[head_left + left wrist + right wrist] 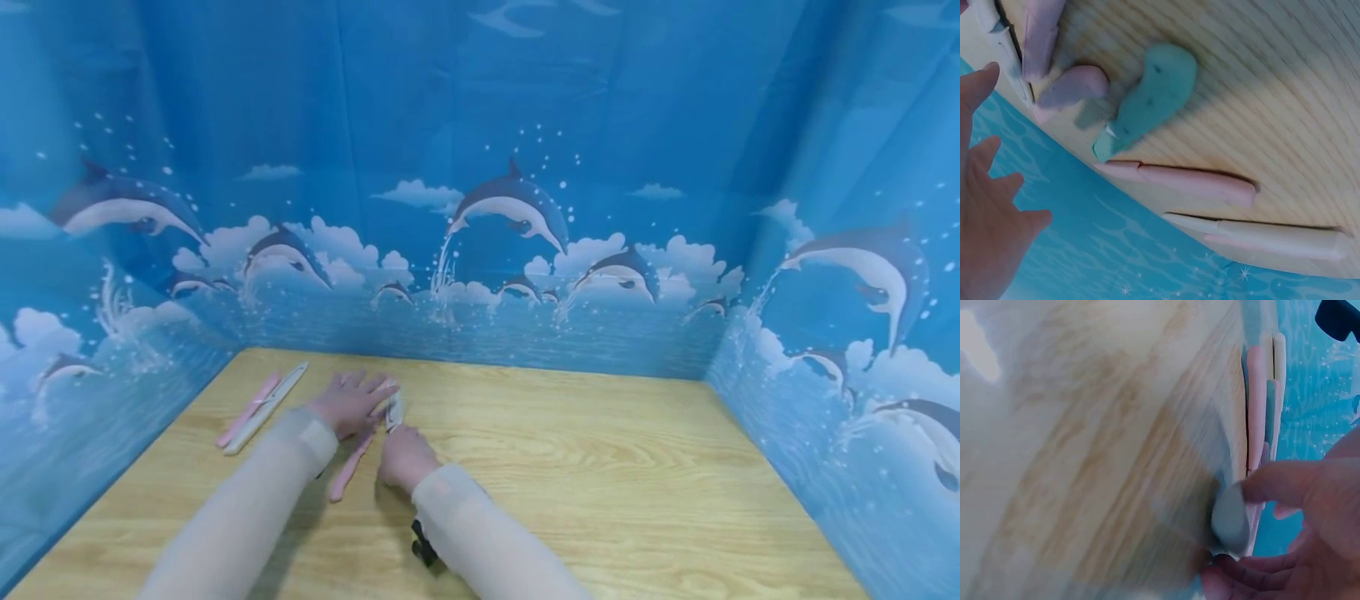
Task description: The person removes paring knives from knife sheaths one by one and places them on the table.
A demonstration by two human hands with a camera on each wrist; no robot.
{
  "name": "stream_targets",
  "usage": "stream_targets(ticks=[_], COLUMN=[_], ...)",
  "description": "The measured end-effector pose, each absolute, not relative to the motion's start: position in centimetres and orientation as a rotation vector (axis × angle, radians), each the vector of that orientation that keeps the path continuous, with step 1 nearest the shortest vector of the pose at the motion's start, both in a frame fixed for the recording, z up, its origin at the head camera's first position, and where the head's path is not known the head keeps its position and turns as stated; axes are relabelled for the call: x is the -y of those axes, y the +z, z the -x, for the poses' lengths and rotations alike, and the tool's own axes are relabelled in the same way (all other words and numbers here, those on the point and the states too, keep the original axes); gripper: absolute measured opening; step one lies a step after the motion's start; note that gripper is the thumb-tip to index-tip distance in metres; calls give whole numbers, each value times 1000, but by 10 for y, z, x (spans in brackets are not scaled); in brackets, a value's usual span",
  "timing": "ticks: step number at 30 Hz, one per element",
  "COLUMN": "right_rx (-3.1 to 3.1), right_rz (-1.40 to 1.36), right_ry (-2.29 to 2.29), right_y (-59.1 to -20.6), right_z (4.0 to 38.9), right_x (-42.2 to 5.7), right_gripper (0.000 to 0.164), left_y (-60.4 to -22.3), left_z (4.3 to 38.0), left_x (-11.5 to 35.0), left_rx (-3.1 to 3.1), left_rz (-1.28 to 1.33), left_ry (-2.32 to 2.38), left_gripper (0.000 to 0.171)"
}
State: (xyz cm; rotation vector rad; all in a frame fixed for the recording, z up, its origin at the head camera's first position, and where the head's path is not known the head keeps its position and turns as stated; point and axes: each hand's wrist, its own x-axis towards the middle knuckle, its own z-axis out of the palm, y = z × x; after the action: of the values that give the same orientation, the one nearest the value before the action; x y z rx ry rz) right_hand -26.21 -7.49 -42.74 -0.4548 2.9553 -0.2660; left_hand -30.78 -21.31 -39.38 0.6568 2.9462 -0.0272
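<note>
My right hand [407, 458] pinches the near end of a white knife-like piece [393, 408] between thumb and fingers. In the right wrist view its rounded white end [1230, 519] shows between them, close over the table. My left hand [352, 406] lies just beyond and to the left, fingers spread, its fingertips close to the white piece's far end. Between the hands, a slim pink piece [352, 467] points toward me. The left wrist view shows a teal piece [1154, 94] with a narrow end and a short pinkish one [1075, 87], both hidden from the head view.
Left of my left hand, a pink stick-like piece [250, 410] and a longer white tapered one [267, 408] lie side by side. The wood-grain table [600, 467] stretches away to the right. A blue dolphin-print curtain [480, 108] surrounds its back and sides.
</note>
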Motion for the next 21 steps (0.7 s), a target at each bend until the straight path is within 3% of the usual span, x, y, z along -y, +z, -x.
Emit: stream_targets(ticks=[7,13,16,21], right_rx=[-2982,-2860,-2827,-2841], right_rz=[362,184,152,182], right_ry=[-332,-582,-664,-729], right_y=[-432,-432,-430,-431], right_z=[267,278,283,286], right_x=[64,49,41,29], right_gripper=[35,51,51,29], left_y=[-396,-397,-396,-400], left_z=[310,316,318,314], left_x=[207,201,197,193], left_rx=[-2898,-2894,-2875,-2868], left_rz=[-651,-667,-693,-754], left_ry=[-132,-51,-24,-16], left_gripper=[56,54,57,65])
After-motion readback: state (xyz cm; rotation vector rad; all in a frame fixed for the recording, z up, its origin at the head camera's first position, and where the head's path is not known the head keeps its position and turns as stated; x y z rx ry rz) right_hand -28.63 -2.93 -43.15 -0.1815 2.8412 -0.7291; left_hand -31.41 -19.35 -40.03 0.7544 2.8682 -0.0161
